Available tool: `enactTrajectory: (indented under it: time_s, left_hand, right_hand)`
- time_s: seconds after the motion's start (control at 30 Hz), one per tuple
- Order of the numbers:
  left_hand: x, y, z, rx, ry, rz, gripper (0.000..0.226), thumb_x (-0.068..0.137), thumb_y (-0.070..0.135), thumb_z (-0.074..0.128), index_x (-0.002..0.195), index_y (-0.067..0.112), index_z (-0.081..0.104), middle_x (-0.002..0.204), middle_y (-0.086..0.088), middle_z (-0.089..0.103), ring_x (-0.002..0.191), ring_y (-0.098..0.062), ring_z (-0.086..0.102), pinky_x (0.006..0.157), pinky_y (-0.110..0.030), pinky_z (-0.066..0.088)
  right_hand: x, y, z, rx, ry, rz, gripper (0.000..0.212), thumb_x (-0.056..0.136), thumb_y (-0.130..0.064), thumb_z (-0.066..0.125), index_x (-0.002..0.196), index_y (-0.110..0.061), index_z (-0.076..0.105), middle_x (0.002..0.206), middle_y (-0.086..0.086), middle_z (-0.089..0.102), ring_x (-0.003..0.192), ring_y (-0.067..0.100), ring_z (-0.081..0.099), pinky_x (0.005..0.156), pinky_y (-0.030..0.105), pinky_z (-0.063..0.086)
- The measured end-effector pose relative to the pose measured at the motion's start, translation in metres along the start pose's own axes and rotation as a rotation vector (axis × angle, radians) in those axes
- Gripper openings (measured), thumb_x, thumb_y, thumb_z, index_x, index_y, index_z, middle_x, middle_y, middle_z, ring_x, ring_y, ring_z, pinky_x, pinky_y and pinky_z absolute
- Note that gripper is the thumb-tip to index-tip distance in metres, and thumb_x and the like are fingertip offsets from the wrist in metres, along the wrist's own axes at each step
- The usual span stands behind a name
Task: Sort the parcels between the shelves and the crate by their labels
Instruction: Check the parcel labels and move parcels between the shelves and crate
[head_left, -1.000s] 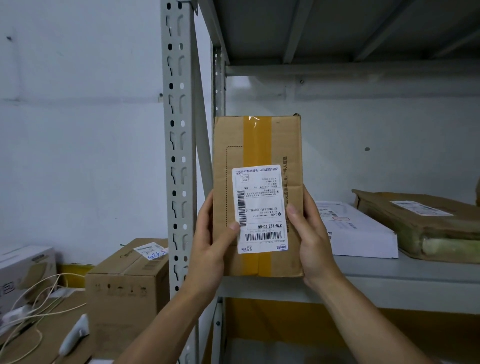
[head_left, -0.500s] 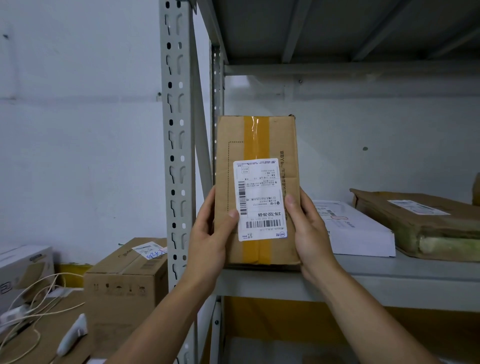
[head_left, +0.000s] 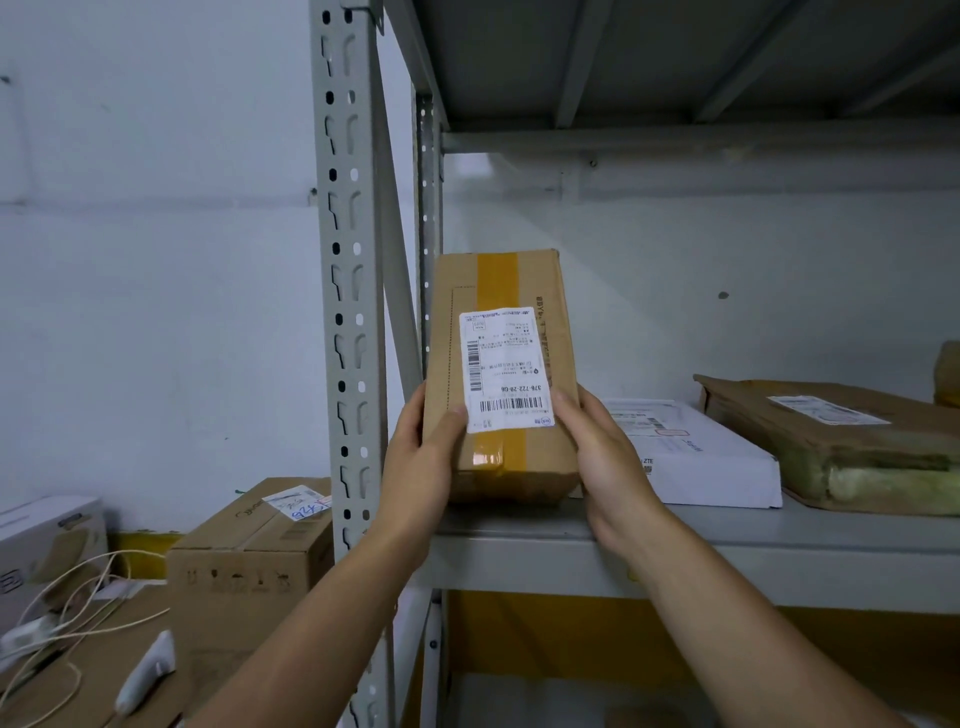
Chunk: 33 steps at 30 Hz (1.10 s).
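A brown cardboard parcel (head_left: 540, 291) with a strip of yellow tape and a white shipping label rests tilted at the left end of the grey metal shelf (head_left: 519, 540), its near end on the shelf board. My left hand (head_left: 421, 462) grips its left side with the thumb on the label's lower corner. My right hand (head_left: 602, 457) holds its right side. A flat white parcel (head_left: 696, 457) lies directly to the right on the same shelf, and beyond it a brown paper-wrapped parcel (head_left: 852, 436) with a label. No crate is in view.
The shelf's perforated upright post (head_left: 345, 312) stands just left of the parcel. Left of the rack, a cardboard box (head_left: 249, 561) with a handwritten label sits on a lower surface, with a white box (head_left: 47, 540), loose cables (head_left: 67, 608) and a white handheld device (head_left: 148, 670).
Both hands have pushed the parcel away and down from in front of my face onto the shelf's left end; its top now leans back toward the wall.
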<state>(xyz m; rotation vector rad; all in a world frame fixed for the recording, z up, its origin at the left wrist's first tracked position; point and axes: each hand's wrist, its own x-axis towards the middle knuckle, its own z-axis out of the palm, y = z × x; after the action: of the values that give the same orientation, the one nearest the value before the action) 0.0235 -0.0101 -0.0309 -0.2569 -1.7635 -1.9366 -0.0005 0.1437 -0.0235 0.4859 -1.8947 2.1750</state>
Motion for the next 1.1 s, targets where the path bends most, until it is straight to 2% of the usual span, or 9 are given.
enactTrajectory:
  time_s: [0.1,0.3,0.4,0.53,0.6,0.7,0.83,0.97,1.1]
  left_hand:
    - [0.003,0.005,0.002,-0.033,0.057,-0.049,0.043,0.096,0.041,0.052,0.138,0.035,0.042,0.121,0.009,0.057,0.097,-0.001,0.054,0.067,-0.017,0.040]
    - [-0.002,-0.003,0.005,-0.018,0.016,-0.055,0.044,0.096,0.045,0.050,0.138,0.042,0.039,0.116,0.021,0.054,0.097,0.007,0.049,0.070,-0.015,0.035]
    - [0.003,-0.002,0.008,-0.012,0.045,-0.058,0.049,0.095,0.048,0.049,0.142,0.040,0.038,0.120,0.017,0.054,0.100,0.002,0.051,0.080,-0.018,0.038]
    - [0.016,-0.002,0.011,-0.016,0.091,-0.091,0.054,0.095,0.052,0.047,0.145,0.034,0.036,0.126,0.010,0.054,0.109,-0.010,0.053,0.079,-0.020,0.044]
    - [0.025,-0.004,0.011,-0.004,0.119,-0.118,0.056,0.095,0.055,0.045,0.146,0.032,0.036,0.135,0.004,0.054,0.119,-0.017,0.053,0.089,-0.028,0.047]
    - [0.038,-0.008,0.009,0.018,0.181,-0.143,0.058,0.096,0.056,0.042,0.147,0.031,0.032,0.143,0.000,0.048,0.128,-0.023,0.047,0.102,-0.036,0.042]
    - [0.049,-0.011,0.010,0.078,0.259,-0.147,0.066,0.095,0.059,0.037,0.152,0.036,0.014,0.156,0.000,0.029,0.142,-0.027,0.031,0.116,-0.047,0.027]
    - [0.056,-0.014,0.012,0.134,0.320,-0.084,0.063,0.099,0.054,0.033,0.153,0.035,0.009,0.160,0.001,0.022,0.146,-0.026,0.023,0.118,-0.048,0.021]
    - [0.058,-0.018,0.014,0.170,0.339,-0.061,0.060,0.101,0.045,0.036,0.154,0.032,0.011,0.158,0.001,0.025,0.143,-0.026,0.029,0.115,-0.043,0.027]
  right_hand:
    - [-0.004,0.006,-0.003,-0.043,0.009,-0.016,0.040,0.093,-0.052,0.052,0.132,-0.041,0.053,0.117,-0.015,0.068,0.112,0.009,0.061,0.100,0.037,0.049]
    - [-0.005,0.007,0.001,-0.085,0.060,-0.016,0.050,0.086,-0.067,0.049,0.130,-0.045,0.053,0.126,-0.017,0.062,0.122,0.013,0.054,0.107,0.046,0.043]
    - [-0.003,0.008,0.004,-0.126,0.008,-0.060,0.047,0.091,-0.056,0.054,0.135,-0.046,0.046,0.132,-0.017,0.058,0.124,0.011,0.052,0.106,0.040,0.044]
    - [-0.001,0.009,0.009,-0.210,0.022,-0.073,0.047,0.097,-0.038,0.054,0.142,-0.042,0.038,0.133,-0.013,0.056,0.121,0.011,0.052,0.086,0.023,0.047]
    - [0.004,0.009,0.013,-0.238,0.021,-0.053,0.047,0.098,-0.036,0.052,0.142,-0.040,0.038,0.132,-0.012,0.056,0.120,0.013,0.053,0.090,0.028,0.049]
    - [0.013,0.011,0.018,-0.298,0.009,-0.024,0.048,0.099,-0.032,0.052,0.144,-0.037,0.036,0.132,-0.010,0.057,0.120,0.015,0.054,0.100,0.038,0.048]
    - [0.024,0.015,0.026,-0.350,-0.015,-0.008,0.048,0.099,-0.025,0.050,0.144,-0.034,0.036,0.131,-0.008,0.057,0.120,0.016,0.055,0.101,0.036,0.048]
    - [0.034,0.019,0.036,-0.382,-0.009,0.004,0.052,0.099,-0.025,0.050,0.147,-0.033,0.032,0.136,-0.006,0.055,0.125,0.020,0.052,0.106,0.042,0.045]
    - [0.044,0.023,0.044,-0.408,0.011,0.032,0.057,0.100,-0.026,0.050,0.151,-0.032,0.025,0.141,-0.004,0.052,0.128,0.022,0.049,0.108,0.045,0.042]
